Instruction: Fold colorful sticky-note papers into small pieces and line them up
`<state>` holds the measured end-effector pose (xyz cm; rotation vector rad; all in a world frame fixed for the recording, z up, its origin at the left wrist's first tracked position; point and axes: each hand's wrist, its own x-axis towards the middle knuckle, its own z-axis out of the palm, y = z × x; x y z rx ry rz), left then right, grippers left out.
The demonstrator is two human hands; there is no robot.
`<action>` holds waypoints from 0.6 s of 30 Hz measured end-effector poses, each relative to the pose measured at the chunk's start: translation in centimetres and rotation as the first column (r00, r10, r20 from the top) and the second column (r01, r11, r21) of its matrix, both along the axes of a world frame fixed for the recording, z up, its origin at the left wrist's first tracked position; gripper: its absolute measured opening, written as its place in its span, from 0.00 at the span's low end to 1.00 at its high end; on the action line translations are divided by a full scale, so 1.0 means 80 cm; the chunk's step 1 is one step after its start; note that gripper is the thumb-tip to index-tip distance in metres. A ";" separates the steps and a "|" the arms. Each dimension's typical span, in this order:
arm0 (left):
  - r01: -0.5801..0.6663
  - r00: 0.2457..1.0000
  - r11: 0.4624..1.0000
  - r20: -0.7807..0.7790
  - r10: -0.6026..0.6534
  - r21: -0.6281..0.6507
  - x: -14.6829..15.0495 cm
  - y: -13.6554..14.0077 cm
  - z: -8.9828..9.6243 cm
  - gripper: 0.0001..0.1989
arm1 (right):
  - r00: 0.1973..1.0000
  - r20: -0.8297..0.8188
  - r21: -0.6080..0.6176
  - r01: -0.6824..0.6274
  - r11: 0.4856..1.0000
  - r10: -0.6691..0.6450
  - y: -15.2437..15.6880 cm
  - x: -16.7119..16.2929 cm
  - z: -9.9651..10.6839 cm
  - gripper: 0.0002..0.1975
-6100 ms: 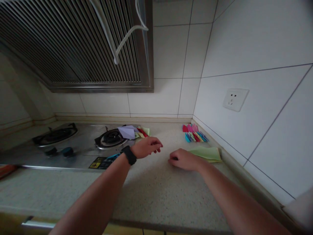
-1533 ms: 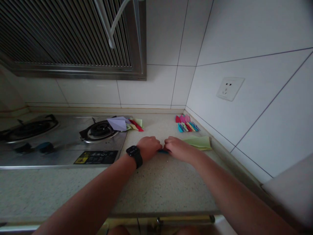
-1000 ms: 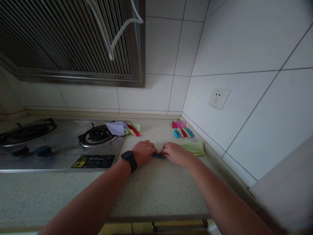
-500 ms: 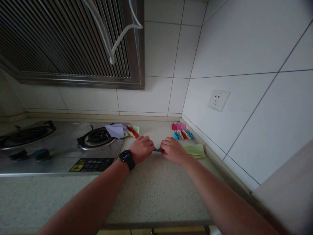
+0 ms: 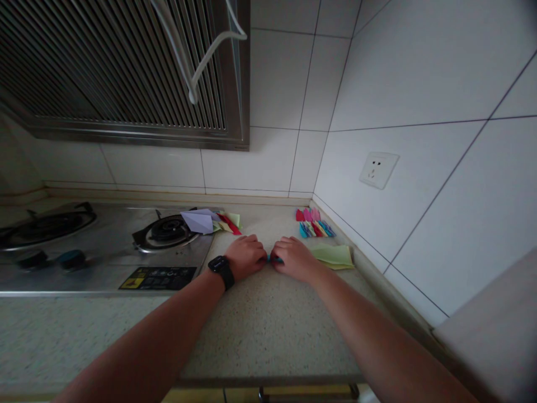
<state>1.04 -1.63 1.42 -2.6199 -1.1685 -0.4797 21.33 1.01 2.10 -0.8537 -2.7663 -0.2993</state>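
Observation:
Over the countertop, my left hand (image 5: 247,255) and my right hand (image 5: 292,257) nearly meet, fingers curled inward. Both are closed on a small piece of blue paper (image 5: 269,258); only a sliver of it shows between them, and its shape is hidden. Light green paper (image 5: 333,256) lies just right of my right hand. Beyond it stand small folded paper pieces (image 5: 316,229) in blue, red, yellow and pink. Up and left of my left hand, a lavender folded paper (image 5: 201,221) rests across the stove edge beside red and green papers (image 5: 229,222).
A steel gas stove (image 5: 104,268) with two burners and knobs occupies the left. The range hood (image 5: 138,137) hangs above, with a white cable (image 5: 210,53) in front. Tiled walls close off the back and right, with a socket (image 5: 379,170). The speckled countertop (image 5: 272,336) ends at the front.
My hands have drawn slightly closer together, so less of the blue paper shows between them. The view has shifted a little.

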 end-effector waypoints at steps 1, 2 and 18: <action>0.003 1.000 1.000 0.004 -0.003 -0.013 0.000 0.000 -0.001 0.06 | 1.000 -0.001 -0.006 0.001 1.000 -0.001 0.000 -0.001 -0.001 0.06; 0.005 1.000 1.000 0.008 -0.005 -0.024 0.000 0.000 -0.001 0.06 | 1.000 0.000 -0.006 0.000 1.000 0.000 -0.001 -0.002 -0.002 0.06; 0.014 0.994 0.988 0.110 0.003 -0.156 0.001 0.008 -0.009 0.07 | 0.998 -0.048 -0.095 0.030 0.995 -0.035 0.001 -0.008 -0.006 0.07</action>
